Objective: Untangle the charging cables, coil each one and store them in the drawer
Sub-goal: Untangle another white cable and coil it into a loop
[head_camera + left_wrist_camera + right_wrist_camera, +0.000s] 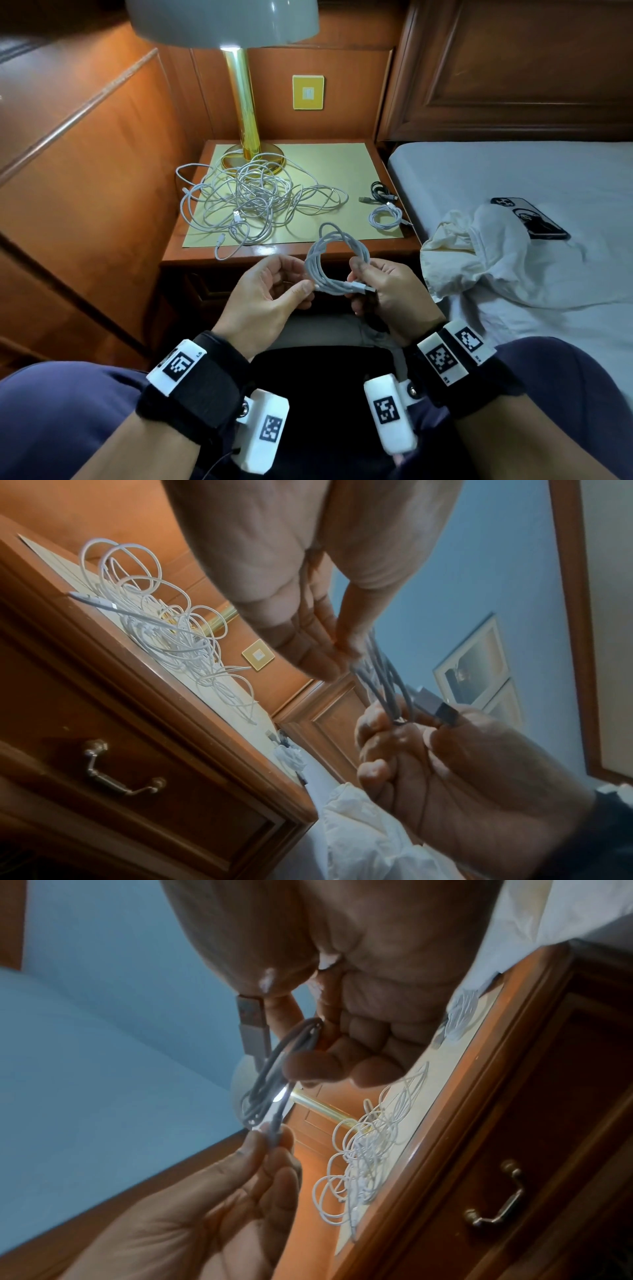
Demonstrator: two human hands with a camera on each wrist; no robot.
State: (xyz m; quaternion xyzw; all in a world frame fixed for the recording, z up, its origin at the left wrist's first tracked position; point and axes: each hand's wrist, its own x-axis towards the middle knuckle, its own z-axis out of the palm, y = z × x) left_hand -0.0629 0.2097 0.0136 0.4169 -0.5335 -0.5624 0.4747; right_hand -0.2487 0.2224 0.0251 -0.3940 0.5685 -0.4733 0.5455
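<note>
A white cable coil (pixel 337 253) hangs between my hands in front of the nightstand. My left hand (pixel 274 291) pinches its lower left strands between thumb and fingers. My right hand (pixel 380 287) grips the coil's right side with the USB plug (pixel 251 1020) lying along the thumb. A big tangle of white cables (pixel 253 195) lies on the nightstand's yellow mat by the lamp base. Two coiled cables sit at the mat's right: a black one (pixel 380 190) and a white one (pixel 385 216). The drawer (pixel 143 767) below is closed, with a metal handle (pixel 120 772).
A gold lamp (pixel 245 102) stands at the back of the nightstand (pixel 291 248). To the right is a bed (pixel 513 171) with a crumpled white cloth (pixel 486 253) and a phone (pixel 531 217). Wooden panelling rises on the left.
</note>
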